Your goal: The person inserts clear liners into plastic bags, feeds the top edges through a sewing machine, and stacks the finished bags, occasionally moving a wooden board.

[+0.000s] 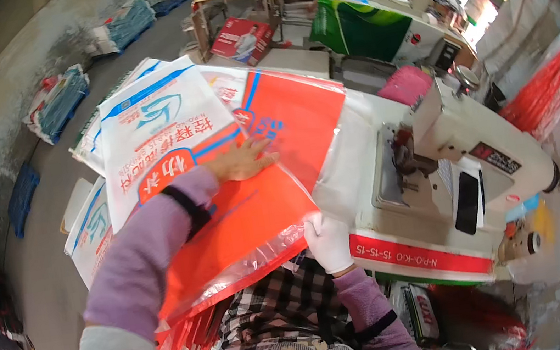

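A large red and white printed sack (pixel 242 212) lies across the top of a pile at my front. My bare left hand (pixel 242 161) rests flat on it, fingers spread. In a white glove, my right hand (pixel 328 241) pinches the sack's near right corner, beside a clear plastic edge. Underneath, another red sack (pixel 308 117) and more white ones (pixel 90 227) fan out. To the right stands a white industrial sewing machine (pixel 461 139), its needle area apart from both hands.
A dark phone (pixel 467 202) lies on the machine bed. Red twine (pixel 550 87) hangs at the right wall. Bundled sacks (pixel 59 102) sit on the floor at left. A red carton (pixel 242 40) and a green-draped table (pixel 360 29) stand farther back.
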Motion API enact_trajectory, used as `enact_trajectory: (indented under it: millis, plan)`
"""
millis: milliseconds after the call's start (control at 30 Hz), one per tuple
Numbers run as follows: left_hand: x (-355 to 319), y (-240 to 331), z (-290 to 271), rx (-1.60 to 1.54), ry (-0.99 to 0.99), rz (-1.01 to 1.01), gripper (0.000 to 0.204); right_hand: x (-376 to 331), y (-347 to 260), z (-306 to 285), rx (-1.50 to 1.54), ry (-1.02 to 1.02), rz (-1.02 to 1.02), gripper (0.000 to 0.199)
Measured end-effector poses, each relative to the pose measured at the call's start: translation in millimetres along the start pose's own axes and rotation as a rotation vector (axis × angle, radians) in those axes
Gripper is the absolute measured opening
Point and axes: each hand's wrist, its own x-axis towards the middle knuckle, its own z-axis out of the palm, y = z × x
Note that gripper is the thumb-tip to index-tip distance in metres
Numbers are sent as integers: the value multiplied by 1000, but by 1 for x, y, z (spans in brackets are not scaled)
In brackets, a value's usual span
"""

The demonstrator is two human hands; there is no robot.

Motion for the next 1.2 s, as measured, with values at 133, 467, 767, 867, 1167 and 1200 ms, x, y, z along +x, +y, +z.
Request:
enact_trajectory:
  millis: [133, 467, 767, 867, 1167, 1200]
  plan:
    - [29, -7, 67, 122, 190, -192, 87, -41, -12, -33, -100, 136, -425, 12]
    - [-82, 34, 85, -64, 37, 534, 53, 4, -65, -69, -51, -9, -368, 46]
    - [-380, -130, 215, -764, 892, -839, 42, -31, -50, -38, 1088, -293, 547, 46]
    - [-355, -70, 175, -1500, 957, -935, 29, -5, -47, -23, 535, -48, -20, 46]
    - [-483, -53, 150, -1510, 1597, -676, 31, 51, -175, 112, 345, -365, -480, 42]
    - [-484, -43, 163, -1571, 1618, -643, 34, 39, -168, 141, 364, -367, -465, 45]
